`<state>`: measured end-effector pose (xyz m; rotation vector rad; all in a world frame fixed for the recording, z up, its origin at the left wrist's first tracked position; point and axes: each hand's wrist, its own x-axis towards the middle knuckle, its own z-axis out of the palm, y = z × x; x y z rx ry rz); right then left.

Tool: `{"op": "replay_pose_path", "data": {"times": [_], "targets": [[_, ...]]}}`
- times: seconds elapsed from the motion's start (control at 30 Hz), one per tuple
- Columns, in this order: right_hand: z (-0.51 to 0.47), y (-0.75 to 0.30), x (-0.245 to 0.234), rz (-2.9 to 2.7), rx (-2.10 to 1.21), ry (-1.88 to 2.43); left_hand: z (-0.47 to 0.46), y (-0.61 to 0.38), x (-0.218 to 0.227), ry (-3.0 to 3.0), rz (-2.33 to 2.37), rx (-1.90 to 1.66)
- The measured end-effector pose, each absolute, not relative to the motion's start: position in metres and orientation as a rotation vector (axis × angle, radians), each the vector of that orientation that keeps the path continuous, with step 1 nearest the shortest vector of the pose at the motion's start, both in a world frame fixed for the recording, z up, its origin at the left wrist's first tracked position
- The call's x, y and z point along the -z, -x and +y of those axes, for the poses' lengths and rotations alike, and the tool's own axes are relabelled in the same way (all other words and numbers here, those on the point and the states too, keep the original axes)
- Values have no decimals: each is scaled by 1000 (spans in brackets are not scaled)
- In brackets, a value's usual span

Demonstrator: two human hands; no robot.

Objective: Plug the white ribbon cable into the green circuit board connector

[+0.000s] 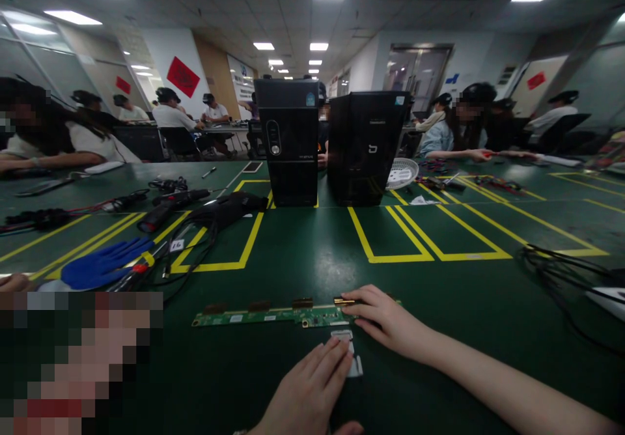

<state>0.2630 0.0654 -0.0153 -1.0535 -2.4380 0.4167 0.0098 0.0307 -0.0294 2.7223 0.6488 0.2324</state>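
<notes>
A long, narrow green circuit board [278,315] lies crosswise on the dark green table in front of me, with brownish-gold flex tabs along its far edge. My right hand [388,321] rests on the board's right part, its fingers stretched out and slightly apart; they hide some of the board. Nearer to me, my left hand [315,376] lies flat with straight fingers on a small pale grey piece [356,364] that looks like a metal bracket. The fingers cover much of that piece, so its exact kind is unclear.
Two black computer towers [293,142] stand ahead. A blue glove [105,262], a black cable [195,252] and tools lie to the left. Black cables [556,279] and a white basket [403,173] are on the right. Yellow tape [209,267] marks the table. Other people sit around.
</notes>
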Motion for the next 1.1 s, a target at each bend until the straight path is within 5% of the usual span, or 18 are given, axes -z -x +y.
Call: {"op": "replay_pose_path", "data": {"times": [1.1], "targets": [[56, -270, 12, -2532, -423, 980, 31, -11, 21, -2766, 643, -330]]}}
